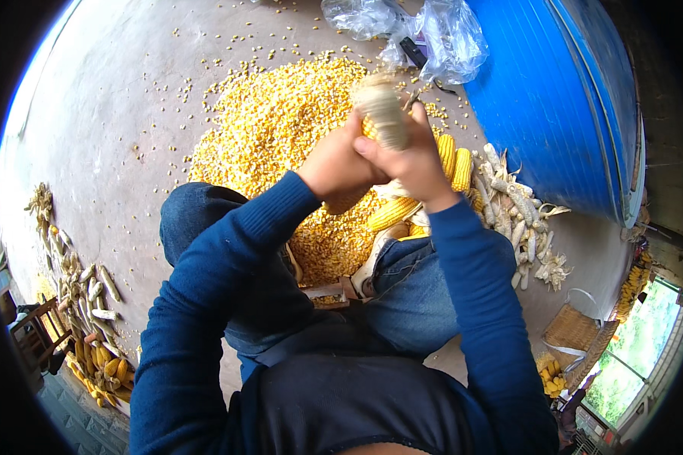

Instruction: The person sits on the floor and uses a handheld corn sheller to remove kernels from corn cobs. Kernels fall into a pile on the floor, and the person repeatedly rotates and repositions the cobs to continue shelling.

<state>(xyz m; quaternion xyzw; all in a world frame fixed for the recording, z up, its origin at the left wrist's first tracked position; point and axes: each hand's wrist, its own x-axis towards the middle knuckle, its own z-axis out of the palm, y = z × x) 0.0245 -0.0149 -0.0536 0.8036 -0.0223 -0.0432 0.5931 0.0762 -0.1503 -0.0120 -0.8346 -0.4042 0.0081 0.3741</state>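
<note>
My left hand and my right hand meet over the kernel heap, fingers closed around a corn cob. Its upper part is pale, stripped and blurred by motion. Some yellow kernels show beside my thumbs; blur hides whether they sit on this cob or on a second ear. Loose yellow corn kernels form a wide heap on the floor below. Close to my right wrist lie full corn ears, and another ear rests by my shoe, partly with husk.
Stripped cobs are piled at right beside a large blue container. Clear plastic bags lie at the top. More cobs and ears line the left. A woven basket stands at right. A small wooden piece sits between my feet.
</note>
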